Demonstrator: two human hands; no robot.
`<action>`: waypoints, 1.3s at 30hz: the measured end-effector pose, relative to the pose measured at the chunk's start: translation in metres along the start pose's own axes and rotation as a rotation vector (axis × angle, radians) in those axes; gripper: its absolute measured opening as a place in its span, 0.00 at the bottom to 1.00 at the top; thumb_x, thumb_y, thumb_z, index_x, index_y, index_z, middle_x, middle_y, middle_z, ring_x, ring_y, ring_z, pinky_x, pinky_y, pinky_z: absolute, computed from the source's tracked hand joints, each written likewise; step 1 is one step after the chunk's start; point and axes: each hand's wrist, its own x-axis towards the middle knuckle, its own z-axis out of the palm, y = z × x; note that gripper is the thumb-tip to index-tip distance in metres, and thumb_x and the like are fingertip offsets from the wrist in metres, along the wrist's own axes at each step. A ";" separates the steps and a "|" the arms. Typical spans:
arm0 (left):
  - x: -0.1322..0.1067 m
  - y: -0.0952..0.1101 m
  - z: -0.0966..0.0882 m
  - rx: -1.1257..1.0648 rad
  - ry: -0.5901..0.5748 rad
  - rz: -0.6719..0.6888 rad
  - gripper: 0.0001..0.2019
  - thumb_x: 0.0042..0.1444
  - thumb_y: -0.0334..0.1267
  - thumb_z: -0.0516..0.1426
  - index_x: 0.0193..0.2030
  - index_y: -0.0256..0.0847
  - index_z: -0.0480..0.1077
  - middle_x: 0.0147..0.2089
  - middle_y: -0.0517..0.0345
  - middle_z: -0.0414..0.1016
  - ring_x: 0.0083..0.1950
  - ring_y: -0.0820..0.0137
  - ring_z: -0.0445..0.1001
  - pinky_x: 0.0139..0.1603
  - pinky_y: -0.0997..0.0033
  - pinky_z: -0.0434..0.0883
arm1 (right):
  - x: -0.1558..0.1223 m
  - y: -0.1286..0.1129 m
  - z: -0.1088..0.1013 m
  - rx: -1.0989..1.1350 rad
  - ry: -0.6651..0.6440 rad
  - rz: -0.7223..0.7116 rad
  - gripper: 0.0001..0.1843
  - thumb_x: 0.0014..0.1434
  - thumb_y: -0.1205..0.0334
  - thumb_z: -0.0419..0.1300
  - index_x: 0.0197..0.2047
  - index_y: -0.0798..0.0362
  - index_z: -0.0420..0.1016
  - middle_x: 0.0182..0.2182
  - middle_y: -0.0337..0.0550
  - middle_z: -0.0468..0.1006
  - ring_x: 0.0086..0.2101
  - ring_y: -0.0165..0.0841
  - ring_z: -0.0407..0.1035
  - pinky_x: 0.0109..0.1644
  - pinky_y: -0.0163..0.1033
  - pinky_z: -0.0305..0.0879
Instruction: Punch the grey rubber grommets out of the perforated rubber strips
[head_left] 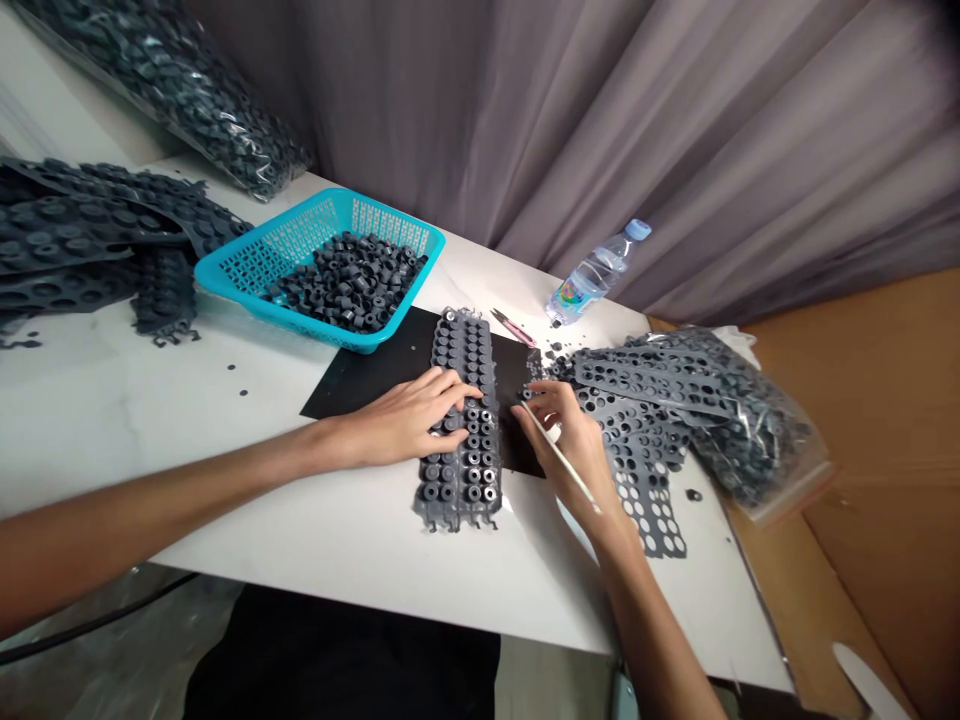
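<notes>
A dark grey moulded rubber sheet (pixel 459 470) with rows of round, hollow parts lies lengthwise on a black mat (pixel 360 375). My left hand (pixel 409 418) rests across its middle from the left, fingers stretched out over the round parts. Just right of the sheet, my right hand (pixel 574 445) is closed around a thin white stick (pixel 562 458), held like a pen and pointing up and left. The stick's tip is close to the thumb and apart from the sheet. Small dark bits (pixel 559 355) lie scattered beyond my right hand.
A blue basket (pixel 300 325) of loose dark rubber parts stands at left, before uncut sheets (pixel 82 230) and a full plastic bag (pixel 202 110). Pink-handled snippers (pixel 516 328) and a water bottle (pixel 596 272) lie beyond. Punched sheets (pixel 637 430) and another bag (pixel 765 430) are at right.
</notes>
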 end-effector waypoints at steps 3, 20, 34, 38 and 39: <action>0.000 0.000 0.000 -0.001 -0.009 0.001 0.24 0.69 0.49 0.52 0.69 0.49 0.60 0.59 0.51 0.68 0.61 0.57 0.66 0.59 0.56 0.67 | 0.001 -0.004 0.002 0.021 -0.040 -0.063 0.11 0.70 0.50 0.58 0.48 0.47 0.72 0.39 0.43 0.80 0.36 0.36 0.73 0.41 0.41 0.70; 0.001 -0.004 0.003 -0.008 0.004 0.011 0.23 0.68 0.51 0.53 0.67 0.49 0.61 0.59 0.52 0.68 0.61 0.57 0.66 0.61 0.55 0.67 | 0.004 -0.003 0.012 -0.029 -0.125 -0.256 0.11 0.71 0.49 0.58 0.46 0.47 0.74 0.40 0.43 0.80 0.40 0.38 0.74 0.44 0.41 0.70; 0.001 -0.004 0.003 0.029 -0.008 0.012 0.22 0.69 0.51 0.52 0.66 0.46 0.61 0.59 0.51 0.68 0.61 0.57 0.65 0.55 0.56 0.68 | 0.004 0.000 0.022 -0.193 -0.133 -0.313 0.15 0.75 0.54 0.52 0.58 0.49 0.71 0.46 0.48 0.78 0.46 0.41 0.73 0.50 0.44 0.70; 0.001 -0.003 0.003 0.037 -0.004 0.013 0.22 0.70 0.51 0.51 0.66 0.45 0.62 0.58 0.51 0.68 0.60 0.57 0.66 0.55 0.57 0.68 | 0.004 -0.003 0.022 -0.214 -0.109 -0.328 0.15 0.76 0.56 0.50 0.57 0.51 0.71 0.45 0.49 0.77 0.45 0.41 0.73 0.49 0.44 0.70; 0.001 -0.003 0.003 0.039 -0.003 0.016 0.22 0.70 0.51 0.51 0.66 0.46 0.62 0.58 0.51 0.68 0.60 0.57 0.66 0.55 0.57 0.68 | 0.004 -0.002 0.022 -0.227 -0.102 -0.324 0.14 0.76 0.56 0.50 0.57 0.51 0.71 0.45 0.49 0.77 0.45 0.41 0.73 0.48 0.44 0.70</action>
